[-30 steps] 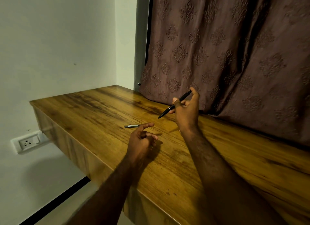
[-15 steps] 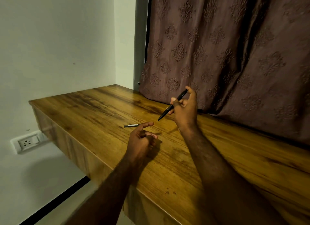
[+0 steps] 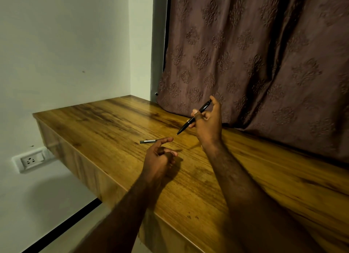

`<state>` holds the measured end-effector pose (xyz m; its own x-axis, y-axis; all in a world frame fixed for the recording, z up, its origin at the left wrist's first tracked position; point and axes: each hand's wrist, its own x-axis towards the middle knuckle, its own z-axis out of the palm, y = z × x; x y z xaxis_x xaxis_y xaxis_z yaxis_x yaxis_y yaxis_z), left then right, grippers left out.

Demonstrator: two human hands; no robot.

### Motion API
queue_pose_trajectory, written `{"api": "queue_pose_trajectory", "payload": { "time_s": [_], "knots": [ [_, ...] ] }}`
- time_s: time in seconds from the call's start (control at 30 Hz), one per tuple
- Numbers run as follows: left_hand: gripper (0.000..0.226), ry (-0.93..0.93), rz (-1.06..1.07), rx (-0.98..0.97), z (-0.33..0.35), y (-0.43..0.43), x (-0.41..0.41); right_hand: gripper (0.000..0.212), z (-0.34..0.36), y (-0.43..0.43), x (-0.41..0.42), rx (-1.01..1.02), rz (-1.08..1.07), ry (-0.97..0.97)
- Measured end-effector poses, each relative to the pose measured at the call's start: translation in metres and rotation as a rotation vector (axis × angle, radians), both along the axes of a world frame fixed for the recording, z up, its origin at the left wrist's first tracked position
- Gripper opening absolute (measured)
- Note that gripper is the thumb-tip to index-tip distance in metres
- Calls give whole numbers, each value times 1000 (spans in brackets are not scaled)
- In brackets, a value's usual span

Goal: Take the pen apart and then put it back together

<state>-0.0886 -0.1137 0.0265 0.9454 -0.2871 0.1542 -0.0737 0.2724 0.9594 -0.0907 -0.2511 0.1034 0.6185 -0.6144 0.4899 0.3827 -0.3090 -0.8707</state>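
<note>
Holding pen (image 3: 194, 118) aloft in right hand (image 3: 208, 124), fingers clamped round barrel, tip down. Left hand (image 3: 158, 156) empty, loosely curled, above bench (image 3: 264, 186) — near a small grey piece (image 3: 147, 141). Risk: loose grip, pen dropping — parts rolling off.

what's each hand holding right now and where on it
Right hand grips the black pen along its upper barrel, tip down. Left hand seems empty.

- pen (image 3: 194, 117): black, thin silver ring near tip
- small tube (image 3: 147, 141) left of pen: dark grey, pale label
- table (image 3: 117, 120): honey-brown wood grain, dark streaks
- curtain (image 3: 255, 54) behind pen: mauve-brown, embossed damask motifs
- wall (image 3: 66, 45): off-white
- socket (image 3: 31, 160): white
</note>
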Motion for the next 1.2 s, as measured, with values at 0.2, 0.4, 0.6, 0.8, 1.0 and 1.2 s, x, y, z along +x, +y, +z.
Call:
{"api": "queue_pose_trajectory", "payload": {
  "time_s": [0.2, 0.4, 0.6, 0.8, 1.0, 1.2],
  "knots": [
    [46, -17, -7, 1, -1, 1, 1, 62, 0, -2, -3, -4, 12, 9],
    [46, -28, -26, -8, -2, 2, 1, 57, -1, 1, -3, -7, 12, -3],
    [46, -25, -31, -20, -3, 2, 2, 65, -1, 0, -3, 40, 47, 7],
    [47, -39, -39, -31, -3, 2, 2, 58, -4, -4, -2, 120, 67, 2],
    [35, -41, -45, -31, -6, 0, 5, 57, -4, -2, -3, 129, 113, 18],
    [27, -58, -34, -18, -8, 0, 5, 63, -3, -3, -2, 206, 120, -18]
  ]
}}
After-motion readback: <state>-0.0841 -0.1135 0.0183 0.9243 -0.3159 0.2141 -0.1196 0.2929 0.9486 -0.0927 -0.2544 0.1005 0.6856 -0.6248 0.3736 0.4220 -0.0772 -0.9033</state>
